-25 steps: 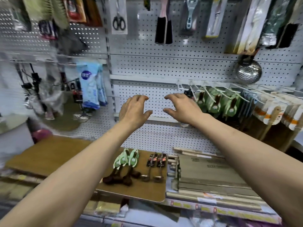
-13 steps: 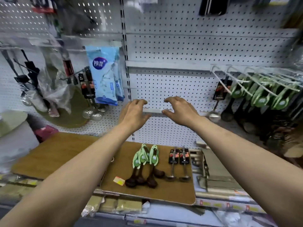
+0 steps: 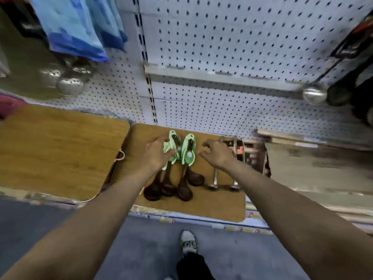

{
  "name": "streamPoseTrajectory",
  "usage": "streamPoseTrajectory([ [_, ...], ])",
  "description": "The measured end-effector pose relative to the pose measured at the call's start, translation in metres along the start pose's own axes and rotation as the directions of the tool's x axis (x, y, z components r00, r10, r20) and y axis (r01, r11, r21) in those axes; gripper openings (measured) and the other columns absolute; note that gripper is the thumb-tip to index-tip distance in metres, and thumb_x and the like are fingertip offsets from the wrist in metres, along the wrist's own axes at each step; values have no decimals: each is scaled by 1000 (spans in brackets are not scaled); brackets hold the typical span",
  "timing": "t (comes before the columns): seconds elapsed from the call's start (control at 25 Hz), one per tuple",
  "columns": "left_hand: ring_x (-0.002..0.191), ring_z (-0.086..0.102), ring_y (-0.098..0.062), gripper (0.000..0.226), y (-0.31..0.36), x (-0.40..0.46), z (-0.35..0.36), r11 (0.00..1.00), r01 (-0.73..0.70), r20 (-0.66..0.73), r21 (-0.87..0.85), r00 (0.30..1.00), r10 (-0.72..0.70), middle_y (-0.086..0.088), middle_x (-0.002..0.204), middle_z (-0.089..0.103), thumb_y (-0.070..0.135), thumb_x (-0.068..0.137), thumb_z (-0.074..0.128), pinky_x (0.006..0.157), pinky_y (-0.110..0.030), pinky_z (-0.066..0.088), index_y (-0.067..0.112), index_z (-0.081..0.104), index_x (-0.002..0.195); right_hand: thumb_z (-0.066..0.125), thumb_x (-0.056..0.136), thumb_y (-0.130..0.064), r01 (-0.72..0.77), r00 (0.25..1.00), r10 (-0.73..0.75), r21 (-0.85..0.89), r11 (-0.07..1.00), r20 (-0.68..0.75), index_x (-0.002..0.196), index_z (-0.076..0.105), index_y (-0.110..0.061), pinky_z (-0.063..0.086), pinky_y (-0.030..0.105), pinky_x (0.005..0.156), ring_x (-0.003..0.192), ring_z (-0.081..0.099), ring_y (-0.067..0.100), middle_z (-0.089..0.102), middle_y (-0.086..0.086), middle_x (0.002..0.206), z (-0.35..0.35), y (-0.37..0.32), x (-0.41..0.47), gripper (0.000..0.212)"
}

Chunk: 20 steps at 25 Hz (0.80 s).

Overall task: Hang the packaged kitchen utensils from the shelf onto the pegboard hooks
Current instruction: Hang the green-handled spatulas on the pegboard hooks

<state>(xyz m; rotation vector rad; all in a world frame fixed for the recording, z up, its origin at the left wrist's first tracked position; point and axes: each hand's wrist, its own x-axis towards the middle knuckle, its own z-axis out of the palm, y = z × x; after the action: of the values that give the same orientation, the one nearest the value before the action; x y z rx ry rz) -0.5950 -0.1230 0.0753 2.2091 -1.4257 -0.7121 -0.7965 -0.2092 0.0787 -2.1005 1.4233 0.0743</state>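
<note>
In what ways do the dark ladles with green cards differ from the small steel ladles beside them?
The dark ladles have large brown bowls and green cards; the steel ladles have small shiny bowls, thin handles and dark cards with red. The left hand touches the dark ladles; the right hand is above the steel ones. Both lie on the board, bowls toward the person.

Both bare forearms stretch forward and down, converging ahead. The left hand (image 3: 156,153) lies palm down, its fingers reaching rightward, fingertips blurred so any contact is unclear. The right hand (image 3: 217,153) hovers just right of the left grip, fingers loosely curled in an open claw, thumb apart, pinching nothing. Below them, one shoe (image 3: 188,241) and a dark trouser leg show.
</note>
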Motion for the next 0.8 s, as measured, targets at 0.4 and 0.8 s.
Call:
streamPoseTrajectory([
  [0.4,116,58,-27,47,-71,75,103,964,245,95,-106,967,-235,-8,123,65,43,85,69,95,-33,43,18,58,124,73,85,-47,-440,895,366,373,817,256,126,60,-10,49,29,86,112,63,27,67,3,121,123,45,134,58],
  [0.8,107,61,-22,44,-79,90,119,926,314,55,-209,949,-309,-3,115,65,42,82,72,93,-41,51,18,60,117,82,80,-34,-463,871,431,688,559,236,110,66,-18,58,36,85,94,71,22,74,1,106,143,37,126,37],
])
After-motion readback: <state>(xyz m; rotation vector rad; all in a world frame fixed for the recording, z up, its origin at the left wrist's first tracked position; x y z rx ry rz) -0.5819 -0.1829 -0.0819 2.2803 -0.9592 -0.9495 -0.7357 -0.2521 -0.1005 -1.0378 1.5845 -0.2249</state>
